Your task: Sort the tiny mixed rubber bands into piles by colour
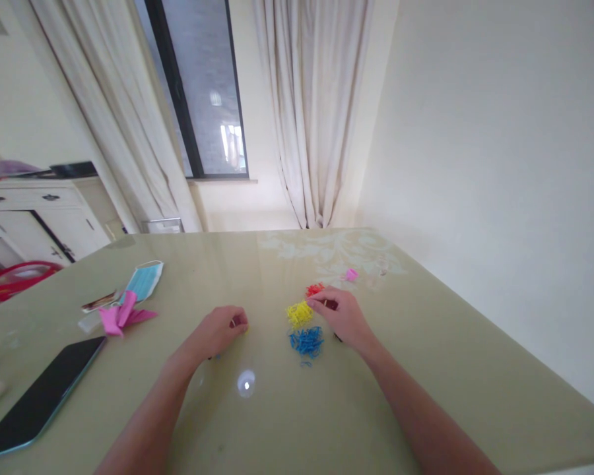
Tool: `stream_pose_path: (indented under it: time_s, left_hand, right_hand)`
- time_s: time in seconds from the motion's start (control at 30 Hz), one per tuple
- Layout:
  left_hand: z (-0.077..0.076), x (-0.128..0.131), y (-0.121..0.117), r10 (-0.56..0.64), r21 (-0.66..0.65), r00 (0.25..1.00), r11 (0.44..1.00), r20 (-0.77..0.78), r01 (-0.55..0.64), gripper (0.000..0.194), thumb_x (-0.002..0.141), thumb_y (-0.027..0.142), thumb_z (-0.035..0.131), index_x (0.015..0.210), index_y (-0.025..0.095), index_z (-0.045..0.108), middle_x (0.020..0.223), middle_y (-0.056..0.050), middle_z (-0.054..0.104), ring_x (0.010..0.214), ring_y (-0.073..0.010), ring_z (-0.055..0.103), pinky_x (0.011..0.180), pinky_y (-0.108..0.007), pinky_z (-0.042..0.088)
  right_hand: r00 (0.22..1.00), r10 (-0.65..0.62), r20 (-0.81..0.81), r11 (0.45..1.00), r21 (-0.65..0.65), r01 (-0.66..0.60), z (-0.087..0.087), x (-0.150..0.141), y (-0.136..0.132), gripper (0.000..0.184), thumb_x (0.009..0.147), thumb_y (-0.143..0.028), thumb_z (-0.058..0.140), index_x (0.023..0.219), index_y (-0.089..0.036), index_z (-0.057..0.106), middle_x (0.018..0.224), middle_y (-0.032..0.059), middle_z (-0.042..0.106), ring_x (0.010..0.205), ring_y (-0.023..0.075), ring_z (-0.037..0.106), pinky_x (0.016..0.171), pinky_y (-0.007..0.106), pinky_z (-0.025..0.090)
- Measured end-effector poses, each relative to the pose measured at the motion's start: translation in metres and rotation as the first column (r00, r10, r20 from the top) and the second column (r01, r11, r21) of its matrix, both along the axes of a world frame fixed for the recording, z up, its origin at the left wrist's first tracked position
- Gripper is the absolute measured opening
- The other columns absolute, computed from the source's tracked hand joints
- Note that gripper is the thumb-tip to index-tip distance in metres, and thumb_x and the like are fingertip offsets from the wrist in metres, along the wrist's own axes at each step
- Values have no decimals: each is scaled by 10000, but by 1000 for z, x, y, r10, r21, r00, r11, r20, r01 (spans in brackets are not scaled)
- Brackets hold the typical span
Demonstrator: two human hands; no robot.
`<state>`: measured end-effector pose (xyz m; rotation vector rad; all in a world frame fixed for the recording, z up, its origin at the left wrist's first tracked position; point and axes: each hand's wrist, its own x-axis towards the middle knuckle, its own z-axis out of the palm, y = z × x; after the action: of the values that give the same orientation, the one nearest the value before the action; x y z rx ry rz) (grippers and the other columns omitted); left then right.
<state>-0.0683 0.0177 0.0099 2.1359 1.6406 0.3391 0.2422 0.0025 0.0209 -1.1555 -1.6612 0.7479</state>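
Three small heaps of what look like little rubber bands lie on the table: red bands [315, 289], yellow bands [299, 315] and blue bands [305, 342]. My right hand [344, 315] is over the right edge of the yellow heap, close to the red one. Its thumb and forefinger are pinched together, and what they hold, if anything, is too small to make out. To the left, my left hand [225, 328] rests low over the table with fingers closed. A tiny yellow rubber band [247, 330] shows at its fingertips. Small blue and dark bits peek out beneath that wrist.
A glossy greenish table [257, 422] spreads under everything. At left lie a dark tablet [44, 396], a pink folded piece [123, 316] and a blue face mask [143, 282]. A small pink object [351, 274] sits beyond my right hand. A white wall [499, 198] borders the right side.
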Motion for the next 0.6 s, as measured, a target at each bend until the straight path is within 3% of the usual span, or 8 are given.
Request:
stream_pose_path:
  time_s: [0.1, 0.23, 0.33, 0.43, 0.6]
  left_hand:
    - [5, 4, 0, 20, 57, 997, 998, 80, -25, 211, 823, 338, 576, 798, 198, 732, 829, -69, 761, 784, -231, 682, 729, -323, 474]
    - [10, 15, -2, 31, 80, 948, 995, 317, -59, 258, 823, 426, 630, 799, 201, 753, 777, -52, 758, 729, -216, 670, 699, -316, 487]
    - [11, 31, -8, 10, 41, 841, 998, 541, -38, 328, 822, 505, 687, 834, 188, 772, 781, -47, 760, 726, -200, 662, 683, -297, 488]
    - [8, 49, -15, 15, -23, 696, 1000, 718, 2, 352, 819, 527, 740, 864, 179, 773, 798, -36, 752, 723, -173, 643, 679, -275, 482]
    - [2, 67, -25, 34, -88, 558, 994, 829, 70, 339, 808, 514, 790, 884, 184, 786, 796, -25, 741, 716, -151, 624, 659, -251, 474]
  right_hand:
    - [970, -64, 233, 998, 31, 59, -16, -7, 12, 113, 893, -224, 738, 871, -210, 849, 808, 51, 745, 666, 167, 582, 672, 309, 427]
    - [926, -114, 359, 993, 54, 101, -23, -11, 18, 148, 925, -180, 711, 914, -210, 855, 865, 67, 755, 703, 177, 609, 709, 319, 435]
    - [939, -125, 320, 991, 90, 102, -18, -9, 14, 164, 939, -181, 693, 926, -214, 853, 878, 67, 759, 722, 180, 614, 714, 318, 441]
    - [970, -51, 237, 995, 98, 28, -12, -11, 3, 141, 932, -260, 719, 961, -219, 852, 812, 52, 722, 697, 176, 593, 660, 302, 428]
    - [990, 108, 92, 992, 50, -113, -6, -26, -15, 164, 893, -339, 757, 911, -198, 837, 744, 26, 658, 640, 149, 531, 594, 277, 387]
